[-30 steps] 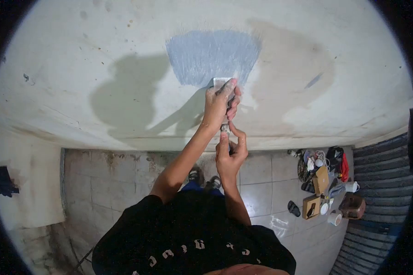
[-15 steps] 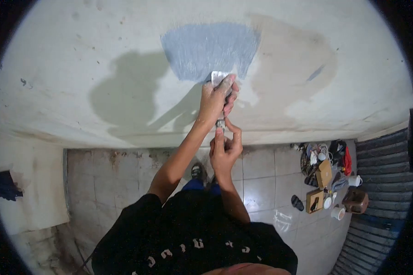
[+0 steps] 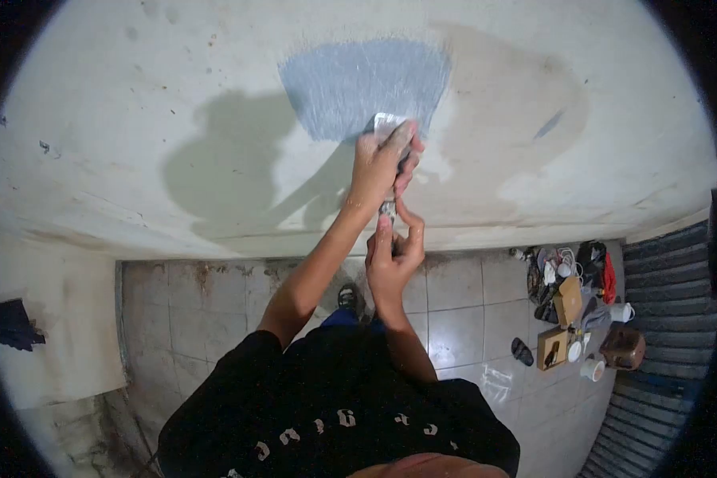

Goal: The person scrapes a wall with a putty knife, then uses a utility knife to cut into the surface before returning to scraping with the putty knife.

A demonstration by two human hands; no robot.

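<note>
A broad metal scraper blade [image 3: 388, 125] lies against the lower edge of a blue-grey patch [image 3: 362, 84] on the pale wall [image 3: 239, 60]. My left hand [image 3: 378, 167] is wrapped round the tool just below the blade, its fingers closed. Below it, my right hand [image 3: 394, 259] pinches a second tool's handle or the lower end of the same one [image 3: 388, 209]; I cannot tell which. Parts of the tool are hidden by my fingers.
On the tiled floor [image 3: 454, 331] at the right are an open cardboard box [image 3: 551, 349], a black sandal [image 3: 522, 351], white tubs [image 3: 592, 369], a brown container [image 3: 622, 347] and red cloth [image 3: 609, 279]. A ribbed shutter [image 3: 668, 319] stands at the far right; dark cloth [image 3: 12, 325] is at the left.
Both hands and the blade have moved slightly up and to the right over the lower part of the blue-grey patch. Both hands keep their hold.
</note>
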